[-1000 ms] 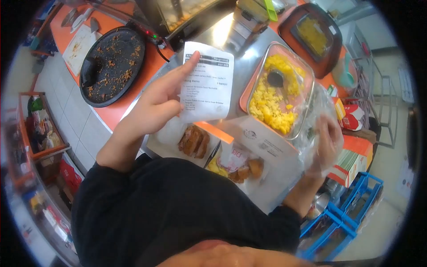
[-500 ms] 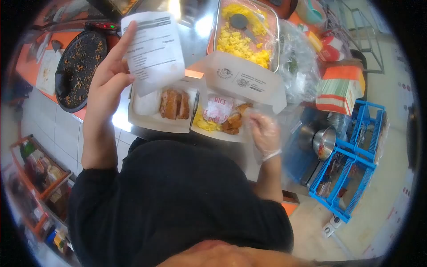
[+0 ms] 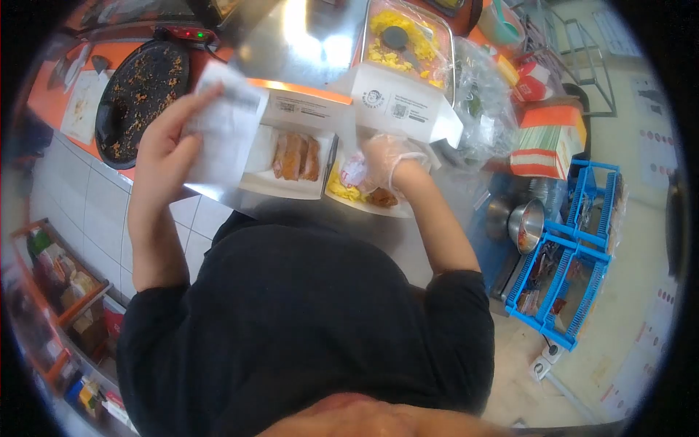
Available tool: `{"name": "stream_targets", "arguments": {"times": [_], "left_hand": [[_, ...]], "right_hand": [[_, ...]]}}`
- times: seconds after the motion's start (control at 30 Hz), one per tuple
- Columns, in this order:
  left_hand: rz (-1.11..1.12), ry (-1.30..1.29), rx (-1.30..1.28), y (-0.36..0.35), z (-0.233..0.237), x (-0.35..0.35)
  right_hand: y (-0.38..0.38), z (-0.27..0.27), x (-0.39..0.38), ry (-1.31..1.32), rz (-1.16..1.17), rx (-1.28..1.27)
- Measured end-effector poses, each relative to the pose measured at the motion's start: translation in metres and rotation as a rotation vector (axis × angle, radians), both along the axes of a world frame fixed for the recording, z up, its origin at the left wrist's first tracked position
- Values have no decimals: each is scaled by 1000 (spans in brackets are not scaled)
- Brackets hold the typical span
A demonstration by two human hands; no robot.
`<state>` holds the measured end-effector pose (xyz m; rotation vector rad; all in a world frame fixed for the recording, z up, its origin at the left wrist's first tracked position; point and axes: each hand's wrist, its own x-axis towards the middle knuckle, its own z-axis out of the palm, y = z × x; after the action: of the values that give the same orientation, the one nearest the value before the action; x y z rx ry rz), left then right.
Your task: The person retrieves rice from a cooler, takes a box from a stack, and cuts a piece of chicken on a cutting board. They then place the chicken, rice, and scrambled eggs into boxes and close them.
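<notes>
My bare left hand (image 3: 169, 149) pinches a printed paper receipt (image 3: 227, 135), held up at the left of two open cardboard food boxes. The left box (image 3: 295, 191) contains sliced browned meat (image 3: 297, 156) and a white mound partly behind the receipt. My right hand (image 3: 389, 162), in a clear plastic glove, reaches into the right box (image 3: 371, 207). Its fingers are closed against the side of a round paper-wrapped rice packet (image 3: 353, 172); the fingertips are partly hidden. Scrambled egg (image 3: 345, 191) and browned meat (image 3: 382, 197) lie beside the packet.
Behind the boxes stands a tray (image 3: 453, 54) of scrambled egg with a dark scoop (image 3: 395, 38). A black round pan (image 3: 145, 98) with crumbs sits left. At right are plastic bags (image 3: 477, 95), an orange-and-white carton (image 3: 546, 142), metal bowls (image 3: 526, 226) and blue racks (image 3: 564, 251).
My right hand has moved left and inward, from the right box's edge onto the rice packet. The receipt has come lower and tilted, showing more of the left box's lid.
</notes>
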<state>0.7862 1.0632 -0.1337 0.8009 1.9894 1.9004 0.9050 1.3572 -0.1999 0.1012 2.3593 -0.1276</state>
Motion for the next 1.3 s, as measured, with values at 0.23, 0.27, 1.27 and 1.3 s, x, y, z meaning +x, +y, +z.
{"name": "stream_targets", "arguments": {"times": [0.23,0.27,1.27,1.3], "left_hand": [[-56,936,-1285,18,-33,18],[-147,973,-1367,28,-56,16],[-984,851,-1549,78,-93,-43],[-1037,812,-1637,77,-92,-40]], "right_hand": [[28,-35,42,447,-505,-477],[35,-42,52,556,-776,-760],[-92,23,47,1075,-967,-1128],[-94,23,37,1081,-867,-1003]]}}
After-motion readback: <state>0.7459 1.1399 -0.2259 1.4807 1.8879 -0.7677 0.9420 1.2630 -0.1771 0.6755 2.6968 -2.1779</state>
